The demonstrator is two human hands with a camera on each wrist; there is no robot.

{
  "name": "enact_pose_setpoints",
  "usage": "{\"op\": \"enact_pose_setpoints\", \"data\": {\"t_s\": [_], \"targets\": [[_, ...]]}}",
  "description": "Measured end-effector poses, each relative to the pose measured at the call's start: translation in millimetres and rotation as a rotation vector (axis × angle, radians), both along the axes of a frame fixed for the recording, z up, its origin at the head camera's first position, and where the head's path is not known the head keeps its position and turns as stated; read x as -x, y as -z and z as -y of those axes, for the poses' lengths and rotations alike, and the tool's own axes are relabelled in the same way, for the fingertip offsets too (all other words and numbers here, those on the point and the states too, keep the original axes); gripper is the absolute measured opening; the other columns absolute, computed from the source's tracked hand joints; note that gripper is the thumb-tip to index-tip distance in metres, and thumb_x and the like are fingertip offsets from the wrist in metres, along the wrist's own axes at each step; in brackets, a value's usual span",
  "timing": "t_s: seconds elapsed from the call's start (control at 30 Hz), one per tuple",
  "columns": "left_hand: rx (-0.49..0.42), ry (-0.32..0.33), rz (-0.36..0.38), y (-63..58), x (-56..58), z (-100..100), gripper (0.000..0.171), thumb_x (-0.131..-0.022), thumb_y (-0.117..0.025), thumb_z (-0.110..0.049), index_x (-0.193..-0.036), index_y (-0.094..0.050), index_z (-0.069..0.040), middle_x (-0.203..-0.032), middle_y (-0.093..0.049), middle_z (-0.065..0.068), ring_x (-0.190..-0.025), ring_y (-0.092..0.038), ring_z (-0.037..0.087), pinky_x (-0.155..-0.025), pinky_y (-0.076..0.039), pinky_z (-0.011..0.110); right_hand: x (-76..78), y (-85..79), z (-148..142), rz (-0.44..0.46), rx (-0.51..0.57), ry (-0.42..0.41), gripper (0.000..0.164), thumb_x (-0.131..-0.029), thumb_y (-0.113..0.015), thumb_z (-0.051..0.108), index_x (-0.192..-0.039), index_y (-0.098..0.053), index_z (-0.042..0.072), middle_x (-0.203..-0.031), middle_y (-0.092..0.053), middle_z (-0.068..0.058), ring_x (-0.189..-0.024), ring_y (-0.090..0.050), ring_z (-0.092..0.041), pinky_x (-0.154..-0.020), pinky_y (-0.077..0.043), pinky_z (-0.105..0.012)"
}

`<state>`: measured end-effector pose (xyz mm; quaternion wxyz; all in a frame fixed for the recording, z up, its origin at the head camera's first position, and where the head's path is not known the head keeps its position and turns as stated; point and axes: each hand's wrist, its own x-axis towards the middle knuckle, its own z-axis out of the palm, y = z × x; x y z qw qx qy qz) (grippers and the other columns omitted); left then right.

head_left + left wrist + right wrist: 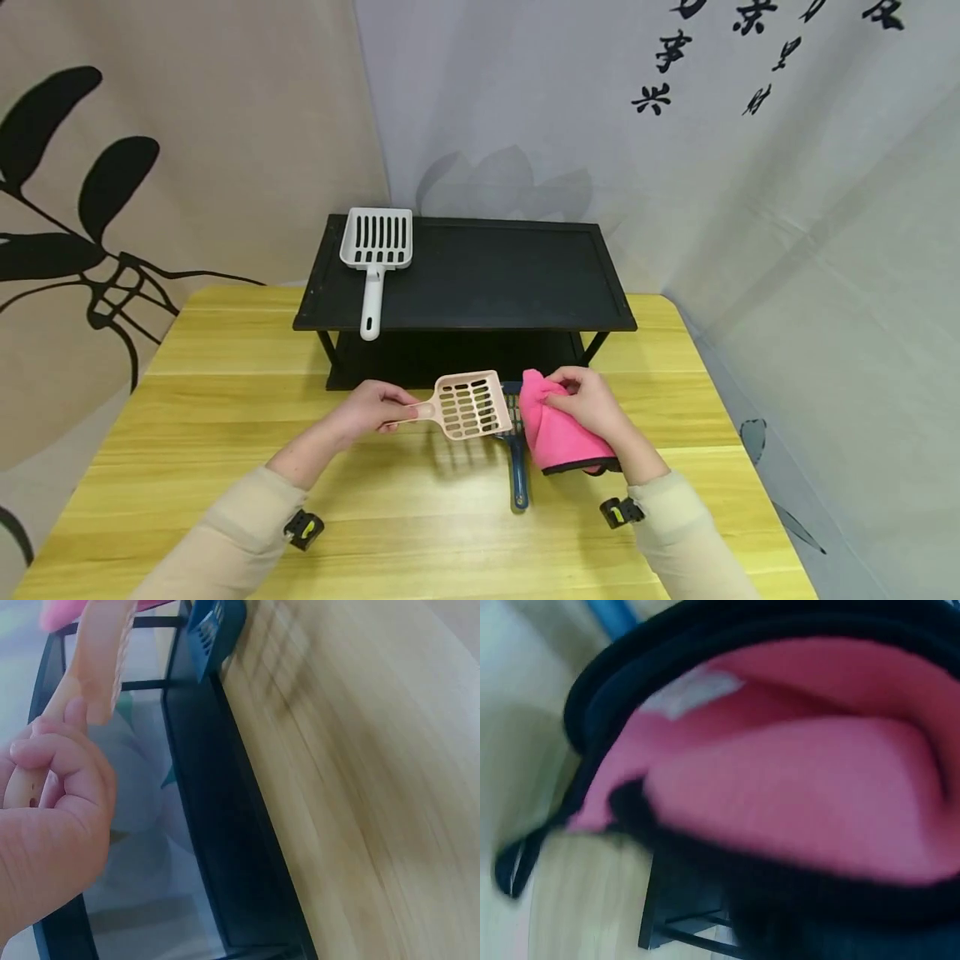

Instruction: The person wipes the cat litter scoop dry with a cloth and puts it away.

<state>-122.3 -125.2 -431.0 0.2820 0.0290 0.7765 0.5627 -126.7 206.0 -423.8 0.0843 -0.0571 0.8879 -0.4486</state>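
The left hand [375, 408], before the near side of a black two-tier rectangular shelf [495, 275], has its fingers curled round the handle of a peach plastic slotted scoop [468, 406]. The right hand [588, 400], before the shelf's near right corner, pinches a bright pink cloth [558, 433] with black edging between thumb and fingers; a white label [694, 694] shows inside it. Both hands have light sleeves, with a small black device at each wrist.

The shelf stands towards the far side of a yellowish wood-grain table [420, 517]. Behind and beside the shelf hang pale fabric walls [487, 100], with black plant shapes [120, 179] to its left and black characters [671, 52] above its right.

In front of the shelf lies a dark blue slotted scoop [519, 471], its head partly hidden by the peach scoop. A light grey slotted scoop [374, 275] rests on the shelf's left end, handle forward.
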Motion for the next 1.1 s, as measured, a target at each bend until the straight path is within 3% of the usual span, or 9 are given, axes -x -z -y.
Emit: {"op": "enact_pose_setpoints", "data": {"t_s": [0.17,0.33,0.5,0.67,0.87,1.1], "targets": [[0.044,0.009,0.015,1.0,-0.9,-2.3,0.024,-0.088,-0.062,-0.009,-0.106,-0.065,0.007,-0.067,-0.059,-0.003,-0.053,-0.043,0.007,-0.049,-0.037,0.019,5.6,-5.5,5.6,0.123,0.283,0.110,0.030,-0.084,-0.067,0.008,-0.111,-0.058,-0.002,-0.094,-0.067,-0.008,-0.074,-0.060,-0.011,-0.070,-0.050,-0.022],[0.020,0.043,-0.009,-0.7,0.3,-14.8,0.024,-0.088,-0.062,-0.010,-0.105,-0.066,0.007,-0.065,-0.058,-0.003,-0.052,-0.043,0.007,-0.049,-0.037,0.019,6.7,-0.1,34.6,0.082,0.404,0.161,0.025,-0.084,-0.068,0.007,-0.106,-0.061,-0.002,-0.087,-0.069,-0.002,-0.072,-0.061,-0.007,-0.068,-0.051,-0.021],[-0.015,0.050,-0.049,-4.4,0.3,-26.5,0.023,-0.087,-0.064,-0.008,-0.103,-0.066,0.008,-0.064,-0.058,-0.004,-0.051,-0.044,0.007,-0.049,-0.037,0.020,3.1,10.2,62.3,-0.032,0.310,0.193,0.018,-0.079,-0.073,0.008,-0.096,-0.067,0.003,-0.088,-0.071,-0.012,-0.073,-0.060,-0.008,-0.068,-0.049,-0.021],[-0.002,0.029,-0.063,-4.9,-1.5,-30.4,0.022,-0.086,-0.065,-0.009,-0.102,-0.067,0.007,-0.062,-0.057,-0.004,-0.051,-0.043,0.008,-0.047,-0.036,0.020,1.7,16.7,76.9,-0.118,0.214,0.207,0.013,-0.077,-0.076,0.011,-0.087,-0.070,0.007,-0.085,-0.071,-0.011,-0.072,-0.059,-0.012,-0.066,-0.048,-0.023],[0.001,0.015,-0.085,-3.2,-2.5,-30.5,0.022,-0.085,-0.066,-0.009,-0.102,-0.068,0.006,-0.063,-0.057,-0.003,-0.051,-0.044,0.009,-0.046,-0.036,0.019,4.1,18.2,81.7,-0.183,0.119,0.218,0.011,-0.075,-0.078,0.013,-0.079,-0.069,0.009,-0.078,-0.070,-0.007,-0.066,-0.059,-0.010,-0.061,-0.047,-0.019],[-0.014,0.015,-0.089,-4.5,-3.4,-28.8,0.022,-0.085,-0.066,-0.008,-0.101,-0.068,0.006,-0.065,-0.058,-0.003,-0.051,-0.043,0.008,-0.046,-0.035,0.019,6.7,12.4,74.7,-0.250,-0.038,0.222,0.012,-0.073,-0.078,0.011,-0.075,-0.067,0.009,-0.075,-0.070,-0.007,-0.066,-0.059,-0.015,-0.061,-0.046,-0.024]]}}
